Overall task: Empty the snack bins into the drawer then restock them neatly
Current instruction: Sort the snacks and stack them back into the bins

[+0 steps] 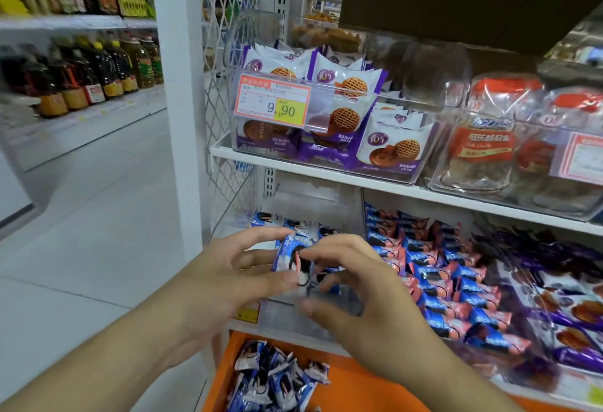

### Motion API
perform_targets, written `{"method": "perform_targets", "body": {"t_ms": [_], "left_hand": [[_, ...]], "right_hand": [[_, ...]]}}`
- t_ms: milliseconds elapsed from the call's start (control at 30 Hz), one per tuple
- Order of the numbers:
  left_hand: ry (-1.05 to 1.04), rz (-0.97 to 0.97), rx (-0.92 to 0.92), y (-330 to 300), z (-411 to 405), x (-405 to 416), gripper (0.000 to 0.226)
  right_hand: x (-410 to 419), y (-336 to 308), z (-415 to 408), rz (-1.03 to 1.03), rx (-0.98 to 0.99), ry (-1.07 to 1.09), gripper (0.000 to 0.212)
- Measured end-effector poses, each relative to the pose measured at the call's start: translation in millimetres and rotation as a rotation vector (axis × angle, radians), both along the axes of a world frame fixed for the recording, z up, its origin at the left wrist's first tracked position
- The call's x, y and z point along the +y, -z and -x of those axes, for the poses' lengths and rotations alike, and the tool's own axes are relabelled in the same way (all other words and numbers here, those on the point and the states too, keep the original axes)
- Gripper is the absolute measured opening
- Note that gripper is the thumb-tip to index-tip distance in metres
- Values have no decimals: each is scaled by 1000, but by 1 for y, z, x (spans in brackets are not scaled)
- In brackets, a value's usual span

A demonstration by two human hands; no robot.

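**Snack bin on the lower shelf, both hands at its front**

Snack bin (313, 310), a clear plastic one, sits at the left end of the lower shelf, and everything below is placed from it. Directly above its open top, the left hand (225, 281) pinches a blue-and-white cookie packet (292, 261) between thumb and fingers, holding it upright. The right hand (355, 284) meets it from the right, index fingertip touching the same packet, the other fingers curled over the bin's front and thumb spread below; whether it truly grips the packet I cannot tell. A few more blue packets stand at the back of the bin, partly hidden by the hands.

Below the bin, an orange drawer (352, 385) is pulled out, with a loose heap of blue-and-white packets (277, 382) lying in its left part. Just right of the bin, a neighbouring compartment holds rows of blue-and-pink packets (453, 284), and further right lie purple waffle packs (567, 304). Above the bin, the upper shelf (326, 171) carries a clear bin of purple-and-white waffle packs (342, 98) with an orange price tag (274, 101) reading 9.90. Left of the bin, a white post (182, 101) borders the aisle floor, with bottle shelves (81, 62) beyond.
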State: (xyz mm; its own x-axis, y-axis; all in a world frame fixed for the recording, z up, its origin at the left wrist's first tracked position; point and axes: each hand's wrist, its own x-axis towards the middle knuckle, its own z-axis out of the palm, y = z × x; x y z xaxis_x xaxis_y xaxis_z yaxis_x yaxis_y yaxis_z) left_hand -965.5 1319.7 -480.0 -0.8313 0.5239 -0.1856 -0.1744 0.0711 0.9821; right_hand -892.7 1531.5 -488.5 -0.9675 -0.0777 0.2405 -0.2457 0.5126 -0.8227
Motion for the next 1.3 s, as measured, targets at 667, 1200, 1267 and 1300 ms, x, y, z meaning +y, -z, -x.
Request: {"method": "perform_targets", "body": {"t_ms": [667, 1200, 1267, 1300], "left_hand": [[-136, 295, 141, 23, 18, -17, 51], [624, 1079, 772, 60, 28, -61, 95], [617, 1064, 752, 54, 26, -61, 95], [616, 1051, 737, 49, 23, -61, 93]], "right_hand": [[-53, 25, 83, -302, 157, 258, 35], [-38, 121, 230, -823, 31, 134, 26], [-34, 111, 216, -756, 43, 152, 38], [-31, 104, 205, -681, 71, 157, 40]]}}
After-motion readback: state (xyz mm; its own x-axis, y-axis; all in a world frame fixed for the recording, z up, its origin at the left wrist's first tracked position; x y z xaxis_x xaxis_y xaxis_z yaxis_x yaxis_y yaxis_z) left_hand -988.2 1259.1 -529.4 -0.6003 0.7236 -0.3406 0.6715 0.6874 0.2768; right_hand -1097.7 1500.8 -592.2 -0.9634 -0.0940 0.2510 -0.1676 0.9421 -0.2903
